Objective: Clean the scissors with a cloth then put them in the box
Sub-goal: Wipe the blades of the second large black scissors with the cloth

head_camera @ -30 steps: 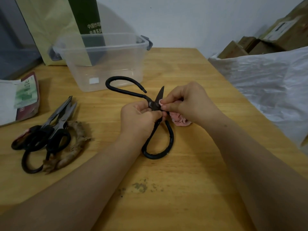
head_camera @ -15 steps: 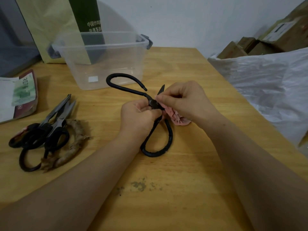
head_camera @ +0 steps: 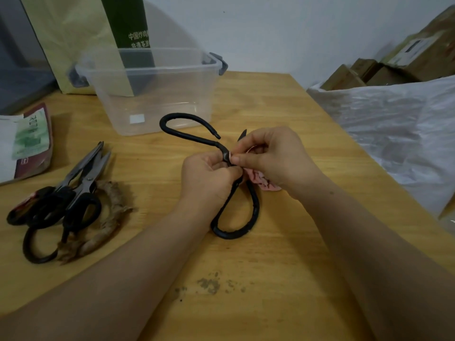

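Two grips are at work, both on one pair of black iron scissors [head_camera: 256, 207]. The left grip [head_camera: 209, 178] has its fingers curled tight round the metal just below the pivot. The right grip [head_camera: 273, 158] meets it there, thumb and forefinger pinching one pink cloth [head_camera: 261, 180] against the pivot. The rest of the cloth hangs bunched under that palm.

One dark blade tip pokes out above the right grip's knuckles. The second blade cannot be made out. The two handle loops stand spread apart. One runs away from the grips toward the far left. The other curves back toward the person, low over the wooden counter [head_camera: 283, 267]; whether it touches the wood I cannot tell.

Beyond the far loop, and near it, stands one clear plastic box [head_camera: 160, 94], open on top. A yellow-green paper bag [head_camera: 73, 33] stands behind it.

Well to the left of the left grip lies a heap of other scissors [head_camera: 81, 185]. Two sets of blades show, with black rings, a black loop and a fibre-wrapped loop tangled together, so the full count is unclear. Farther left lies one printed packet [head_camera: 32, 143].

Near the person a dark stain [head_camera: 209, 284] marks the wood. Right of the right grip, off the counter's edge, is a white plastic sheet [head_camera: 394, 131], with several cardboard cartons [head_camera: 418, 52] behind it.
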The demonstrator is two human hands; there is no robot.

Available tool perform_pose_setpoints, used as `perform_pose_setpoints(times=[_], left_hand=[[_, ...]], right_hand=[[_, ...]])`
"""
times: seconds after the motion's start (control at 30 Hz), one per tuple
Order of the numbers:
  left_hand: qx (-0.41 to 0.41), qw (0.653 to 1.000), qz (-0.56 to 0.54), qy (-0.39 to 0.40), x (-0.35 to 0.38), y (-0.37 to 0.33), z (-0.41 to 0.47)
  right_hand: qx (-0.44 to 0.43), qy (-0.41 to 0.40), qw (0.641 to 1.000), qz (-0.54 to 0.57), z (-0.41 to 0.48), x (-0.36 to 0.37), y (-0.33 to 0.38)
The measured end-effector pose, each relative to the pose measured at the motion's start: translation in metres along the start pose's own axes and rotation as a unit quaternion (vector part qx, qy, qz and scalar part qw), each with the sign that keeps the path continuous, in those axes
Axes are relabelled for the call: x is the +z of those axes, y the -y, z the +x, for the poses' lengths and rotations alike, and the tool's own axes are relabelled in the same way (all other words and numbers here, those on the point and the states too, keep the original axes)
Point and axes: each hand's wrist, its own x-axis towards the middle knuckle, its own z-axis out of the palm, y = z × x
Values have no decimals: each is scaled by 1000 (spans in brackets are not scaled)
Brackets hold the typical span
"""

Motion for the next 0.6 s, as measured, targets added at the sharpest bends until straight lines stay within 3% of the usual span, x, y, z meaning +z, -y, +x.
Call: perform_pose_setpoints(times=[0.2,0.33,0.6], left_hand=[[9,1000,26,-4,-1,1,2],[9,1000,23,-5,0,2,2],[14,1000,20,-5,0,2,1]], right_hand=[[-10,-51,997,-52,5,12,-1],[-37,-73,980,-179,1,17,10],[-36,-89,974,-204,1,18,15]])
